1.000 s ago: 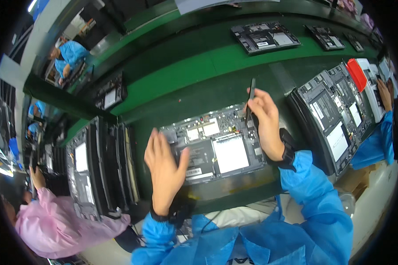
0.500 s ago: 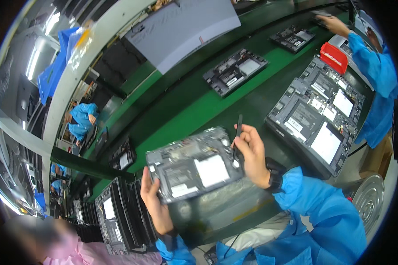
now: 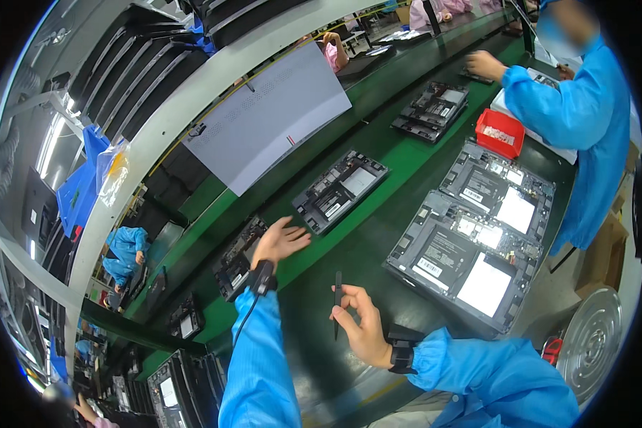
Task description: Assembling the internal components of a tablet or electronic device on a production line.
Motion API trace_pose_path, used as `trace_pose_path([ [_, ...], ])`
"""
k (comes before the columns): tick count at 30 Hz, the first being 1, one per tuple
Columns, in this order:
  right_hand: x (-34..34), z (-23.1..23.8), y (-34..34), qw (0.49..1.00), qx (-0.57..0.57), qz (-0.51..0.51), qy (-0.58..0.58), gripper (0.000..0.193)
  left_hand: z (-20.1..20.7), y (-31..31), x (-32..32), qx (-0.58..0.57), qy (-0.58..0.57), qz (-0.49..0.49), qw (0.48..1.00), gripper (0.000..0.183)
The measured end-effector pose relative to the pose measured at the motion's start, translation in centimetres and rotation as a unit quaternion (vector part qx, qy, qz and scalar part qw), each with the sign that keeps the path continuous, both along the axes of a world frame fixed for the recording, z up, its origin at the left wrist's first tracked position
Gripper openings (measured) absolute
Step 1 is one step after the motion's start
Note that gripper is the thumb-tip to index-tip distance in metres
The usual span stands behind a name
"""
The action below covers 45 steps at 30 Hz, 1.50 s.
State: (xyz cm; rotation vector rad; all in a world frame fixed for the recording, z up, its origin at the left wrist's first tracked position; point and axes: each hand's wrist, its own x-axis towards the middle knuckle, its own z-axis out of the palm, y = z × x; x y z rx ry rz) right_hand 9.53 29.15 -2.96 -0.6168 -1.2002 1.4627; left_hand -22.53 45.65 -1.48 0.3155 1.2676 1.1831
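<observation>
While the right hand [image 3: 365, 331] pinches a black stick [image 3: 338, 279], the empty, spread left hand [image 3: 281, 241] seems at a reaching step; grabbing the laptop base [image 3: 341, 191] at its two o'clock needs bent fingers.

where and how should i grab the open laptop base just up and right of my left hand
Probably hold the laptop base by its outer rim at the two short ends, coming from the near side. It lies flat, innards facing up, so the rim seems safest. The slim dark tool in the right hand may hinder that grip.
</observation>
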Motion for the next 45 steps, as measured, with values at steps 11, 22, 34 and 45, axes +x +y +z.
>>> trace_pose_path([
  [11,0.0,0.9,0.5,0.997,0.042,0.004,0.064,0.04,3.1,0.1,6.3,0.154,0.109,0.132,0.973,0.03],
  [22,3.5,5.3,0.0,0.983,0.109,0.116,0.096,0.033,2.0,-39.0,12.3,0.082,0.107,0.225,0.965,0.04],
  [34,3.7,2.1,0.2,0.947,0.086,0.232,-0.206,0.023,3.9,-41.7,17.8,0.23,0.765,-0.057,0.598,0.049],
  [45,2.2,5.7,-0.2,0.742,0.407,0.209,-0.49,0.012,0.3,-37.8,15.0,0.23,0.795,-0.171,0.535,0.042],
])
